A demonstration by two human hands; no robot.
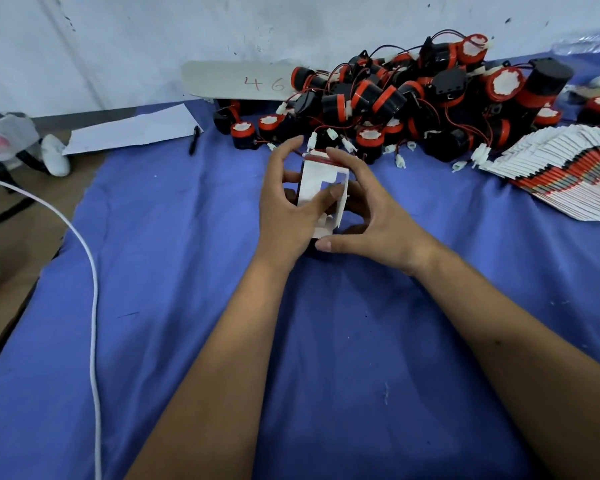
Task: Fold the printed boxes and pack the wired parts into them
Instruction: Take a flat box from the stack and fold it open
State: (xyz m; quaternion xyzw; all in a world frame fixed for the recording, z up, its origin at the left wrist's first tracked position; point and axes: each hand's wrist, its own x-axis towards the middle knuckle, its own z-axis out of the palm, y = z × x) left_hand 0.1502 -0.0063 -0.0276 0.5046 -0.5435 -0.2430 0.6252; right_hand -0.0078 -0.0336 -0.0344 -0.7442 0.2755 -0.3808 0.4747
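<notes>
White thin-card printed box point(321, 188), half-folded over the blue cloth point(187, 306), sits gripped between left hand point(286, 216) and right hand point(371, 220); light and crushable, it is probably best held by its creased edges.

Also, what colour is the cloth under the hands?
Blue; the cloth shows clearly in the head view.

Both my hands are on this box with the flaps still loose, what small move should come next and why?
Probably tuck the loose white flap into the box with the left hand, while the right hand steadies it. The box looks formed but its near end is open, and the wired parts lie piled beyond it.
</notes>
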